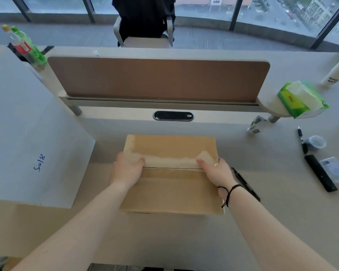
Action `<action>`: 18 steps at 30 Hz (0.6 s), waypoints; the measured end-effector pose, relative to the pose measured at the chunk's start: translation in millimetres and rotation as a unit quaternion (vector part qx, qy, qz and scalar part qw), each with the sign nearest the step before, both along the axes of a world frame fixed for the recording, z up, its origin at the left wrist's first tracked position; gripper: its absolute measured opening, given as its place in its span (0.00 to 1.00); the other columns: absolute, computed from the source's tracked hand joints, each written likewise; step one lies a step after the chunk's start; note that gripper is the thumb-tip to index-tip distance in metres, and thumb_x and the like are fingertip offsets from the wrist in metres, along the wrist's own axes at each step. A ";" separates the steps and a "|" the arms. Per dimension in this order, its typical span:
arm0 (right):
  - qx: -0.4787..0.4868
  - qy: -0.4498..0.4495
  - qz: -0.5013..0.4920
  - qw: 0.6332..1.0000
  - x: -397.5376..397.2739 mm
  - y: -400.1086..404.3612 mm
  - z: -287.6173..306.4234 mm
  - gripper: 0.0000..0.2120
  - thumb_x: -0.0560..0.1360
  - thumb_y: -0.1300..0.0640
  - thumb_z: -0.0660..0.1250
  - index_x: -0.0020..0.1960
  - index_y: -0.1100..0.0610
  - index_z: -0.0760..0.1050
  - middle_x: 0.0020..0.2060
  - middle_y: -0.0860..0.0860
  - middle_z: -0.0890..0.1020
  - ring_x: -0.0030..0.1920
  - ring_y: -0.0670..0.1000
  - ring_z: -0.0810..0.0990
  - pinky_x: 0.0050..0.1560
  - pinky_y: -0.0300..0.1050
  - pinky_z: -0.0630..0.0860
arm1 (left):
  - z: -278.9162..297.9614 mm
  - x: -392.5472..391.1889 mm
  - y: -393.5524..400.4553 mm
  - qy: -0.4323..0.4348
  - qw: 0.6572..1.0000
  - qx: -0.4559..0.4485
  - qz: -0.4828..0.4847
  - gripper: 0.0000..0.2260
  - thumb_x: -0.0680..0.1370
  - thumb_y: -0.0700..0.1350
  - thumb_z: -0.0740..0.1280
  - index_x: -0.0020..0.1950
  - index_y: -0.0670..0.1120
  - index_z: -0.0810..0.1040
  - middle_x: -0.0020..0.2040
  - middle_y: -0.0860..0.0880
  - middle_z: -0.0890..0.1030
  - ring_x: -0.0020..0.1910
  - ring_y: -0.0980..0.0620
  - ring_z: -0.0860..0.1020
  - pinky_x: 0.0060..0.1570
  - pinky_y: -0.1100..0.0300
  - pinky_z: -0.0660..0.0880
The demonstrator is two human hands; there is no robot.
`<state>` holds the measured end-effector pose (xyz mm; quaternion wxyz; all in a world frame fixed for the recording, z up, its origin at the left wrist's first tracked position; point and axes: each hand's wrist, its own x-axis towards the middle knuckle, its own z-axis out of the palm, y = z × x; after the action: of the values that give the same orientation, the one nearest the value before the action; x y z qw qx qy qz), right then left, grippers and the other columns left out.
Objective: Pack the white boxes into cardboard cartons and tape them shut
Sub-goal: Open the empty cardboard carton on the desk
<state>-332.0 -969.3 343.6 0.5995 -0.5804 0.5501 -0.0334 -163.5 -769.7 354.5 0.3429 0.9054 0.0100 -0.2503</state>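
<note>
A closed carton [170, 173] sits in the middle of the worktop [262, 212], flaps down and meeting at a seam across the top. A strip of clear tape [170, 160] lies along that seam, wrinkled and cloudy. The left hand [126, 169] is at the carton's 9 o'clock end and the right hand [216, 173] at its 3 o'clock end. Each has its thumb on the tape on top and its fingers curled down over the side, so the grip of each is closed round a carton edge, pressing the tape ends. A black band [230, 192] circles the right wrist.

At 9 o'clock from the carton stands a big grey box [27, 124] marked in blue pen. At 3 o'clock a black pen [245, 183] lies just beside the carton; further out are a black knife [319, 174], a card holder [335, 171] and a marker [301, 139]. At 2 o'clock a green tissue pack [301, 98] rests on the divider's shelf. At 12 o'clock is the brown divider [159, 79], with bottles [25, 45] at 10 o'clock.
</note>
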 end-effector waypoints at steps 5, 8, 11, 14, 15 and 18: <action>-0.049 -0.028 0.023 0.998 -9.8 5.2 19.0 0.44 0.76 0.40 0.69 0.82 0.57 0.52 0.79 0.51 0.63 0.77 0.54 0.63 0.67 0.46 0.64 | 28.9 -9.7 9.0 -0.023 0.998 -0.052 0.011 0.28 0.79 0.56 0.70 0.74 0.46 0.68 0.63 0.51 0.76 0.61 0.48 0.74 0.57 0.55 0.69; -0.085 -0.045 0.024 0.995 -20.2 8.3 28.5 0.41 0.77 0.42 0.69 0.81 0.59 0.56 0.78 0.52 0.65 0.77 0.53 0.64 0.70 0.45 0.63 | 40.5 -13.2 21.7 -0.038 0.995 -0.083 0.040 0.22 0.78 0.55 0.70 0.69 0.48 0.74 0.67 0.49 0.77 0.65 0.49 0.76 0.62 0.52 0.72; -0.085 -0.051 0.031 0.995 -27.3 8.3 33.7 0.38 0.77 0.41 0.70 0.79 0.58 0.62 0.74 0.52 0.71 0.73 0.51 0.70 0.71 0.49 0.69 | 48.5 -15.8 29.6 -0.041 0.994 -0.097 0.039 0.14 0.79 0.55 0.70 0.61 0.50 0.78 0.59 0.52 0.80 0.57 0.51 0.78 0.55 0.53 0.76; -0.087 -0.039 0.045 0.994 -29.3 10.2 42.3 0.32 0.77 0.43 0.70 0.76 0.57 0.68 0.71 0.51 0.74 0.71 0.51 0.72 0.67 0.45 0.68 | 54.5 -16.4 34.5 -0.046 0.994 -0.100 0.023 0.09 0.79 0.54 0.69 0.55 0.50 0.80 0.50 0.57 0.80 0.52 0.54 0.78 0.43 0.60 0.70; -0.086 -0.038 0.050 0.994 -29.7 10.4 43.5 0.31 0.77 0.43 0.70 0.75 0.56 0.69 0.69 0.51 0.76 0.69 0.51 0.73 0.67 0.46 0.69 | 55.7 -15.4 36.9 -0.044 0.994 -0.103 0.015 0.08 0.79 0.54 0.69 0.52 0.51 0.81 0.48 0.56 0.82 0.52 0.54 0.79 0.43 0.60 0.70; -0.055 -0.018 0.086 0.995 -32.5 13.7 57.5 0.23 0.77 0.42 0.70 0.68 0.52 0.73 0.51 0.48 0.87 0.58 0.48 0.79 0.56 0.47 0.73 | 65.5 -15.8 45.1 -0.011 0.995 -0.091 -0.036 0.12 0.80 0.55 0.69 0.46 0.48 0.83 0.43 0.53 0.85 0.51 0.55 0.79 0.42 0.62 0.69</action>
<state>-364.5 -955.6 401.1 0.5767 -0.6571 0.4849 -0.0227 -179.3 -724.5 420.0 0.4145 0.8731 -0.0488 -0.2520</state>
